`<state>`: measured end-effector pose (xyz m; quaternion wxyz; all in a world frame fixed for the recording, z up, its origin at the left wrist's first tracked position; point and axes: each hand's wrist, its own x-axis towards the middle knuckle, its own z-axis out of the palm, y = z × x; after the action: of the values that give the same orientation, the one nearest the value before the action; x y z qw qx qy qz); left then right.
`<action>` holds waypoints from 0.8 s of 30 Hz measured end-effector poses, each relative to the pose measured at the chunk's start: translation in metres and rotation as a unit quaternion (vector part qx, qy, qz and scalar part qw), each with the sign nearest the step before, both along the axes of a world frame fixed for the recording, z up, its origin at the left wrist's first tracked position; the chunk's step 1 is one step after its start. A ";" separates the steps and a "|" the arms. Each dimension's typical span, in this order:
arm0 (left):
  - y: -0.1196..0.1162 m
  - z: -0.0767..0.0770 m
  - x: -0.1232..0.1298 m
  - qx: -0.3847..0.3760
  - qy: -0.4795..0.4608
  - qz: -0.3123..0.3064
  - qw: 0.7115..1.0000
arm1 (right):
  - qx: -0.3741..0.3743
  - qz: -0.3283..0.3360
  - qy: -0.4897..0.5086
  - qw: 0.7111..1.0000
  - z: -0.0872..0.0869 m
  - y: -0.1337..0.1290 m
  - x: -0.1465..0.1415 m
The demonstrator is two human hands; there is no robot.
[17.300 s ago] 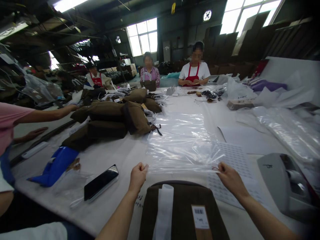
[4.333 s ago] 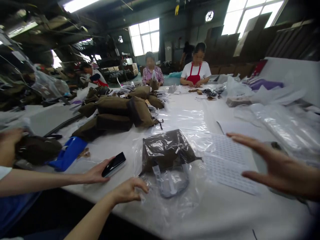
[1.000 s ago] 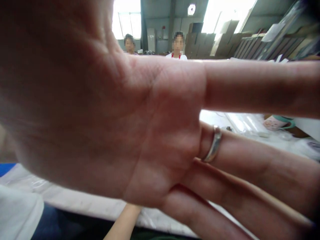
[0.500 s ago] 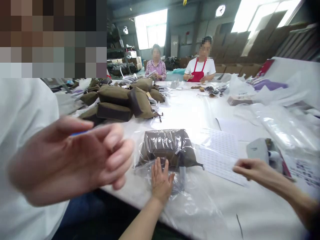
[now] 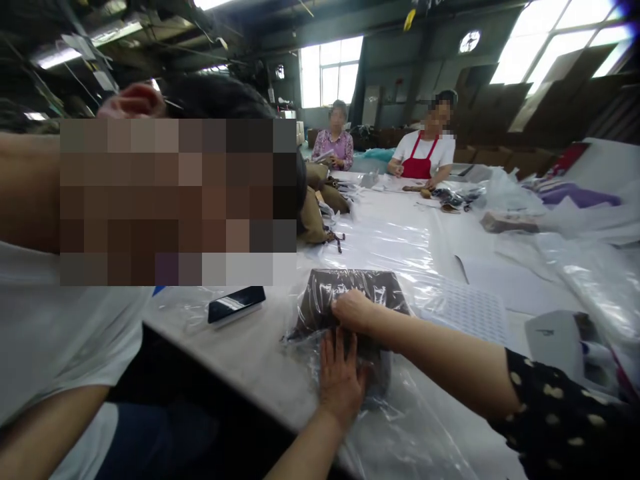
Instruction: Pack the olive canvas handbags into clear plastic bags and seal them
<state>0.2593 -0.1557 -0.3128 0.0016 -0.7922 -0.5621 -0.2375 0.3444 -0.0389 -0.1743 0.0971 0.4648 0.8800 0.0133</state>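
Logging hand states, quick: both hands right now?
Left hand: open, laid on the clear plastic.
Right hand: fingers curled, at the wrapped brown bag; can't tell if it grips anything.

Glossy plastic sleeve (image 5: 405, 417); cloth bag (image 5: 321, 303)

Dark brown bag (image 5: 320, 303) in clear plastic (image 5: 400, 420).
I see it lying on a white table (image 5: 240, 353), creased plastic spreading beyond its edges.

no text can be read: print (image 5: 470, 310) on the sheet (image 5: 483, 321) right of centre and a mark (image 5: 545, 331) on the grey device (image 5: 553, 353), lower right, are too small.
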 end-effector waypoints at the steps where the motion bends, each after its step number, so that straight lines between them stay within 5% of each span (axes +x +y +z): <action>1: 0.000 0.001 0.000 0.001 0.011 -0.012 1.000 | 0.021 -0.021 -0.001 1.000 0.004 0.005 0.008; 6: 0.016 0.002 -0.006 0.009 0.039 -0.062 0.997 | 0.132 -0.120 0.006 0.984 0.020 -0.006 0.106; 8: 0.033 0.004 -0.011 0.013 0.044 -0.095 0.994 | 0.155 -0.061 0.009 0.986 0.006 -0.042 0.154; 11: 0.059 0.012 -0.021 0.018 0.045 -0.157 0.986 | 0.186 0.163 0.018 0.969 -0.042 -0.115 0.199; 13: 0.062 0.021 -0.033 0.034 0.024 -0.172 0.984 | 0.212 0.174 0.043 0.961 -0.079 -0.153 0.206; 16: 0.031 0.030 -0.059 0.057 -0.028 -0.198 0.978 | 0.253 0.140 0.129 0.949 -0.113 -0.176 0.194; 20: -0.035 0.020 -0.085 0.006 -0.012 -0.276 0.961 | 0.164 0.169 0.265 0.935 -0.112 -0.164 0.170; 24: -0.056 0.005 -0.079 -0.074 -0.080 -0.191 0.976 | 0.134 -0.027 0.391 0.910 -0.098 -0.150 0.150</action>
<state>0.1800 -0.2118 -0.3076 -0.1474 -0.8610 -0.4152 -0.2540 0.4949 -0.1889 -0.2724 -0.3174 0.4649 0.8248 -0.0537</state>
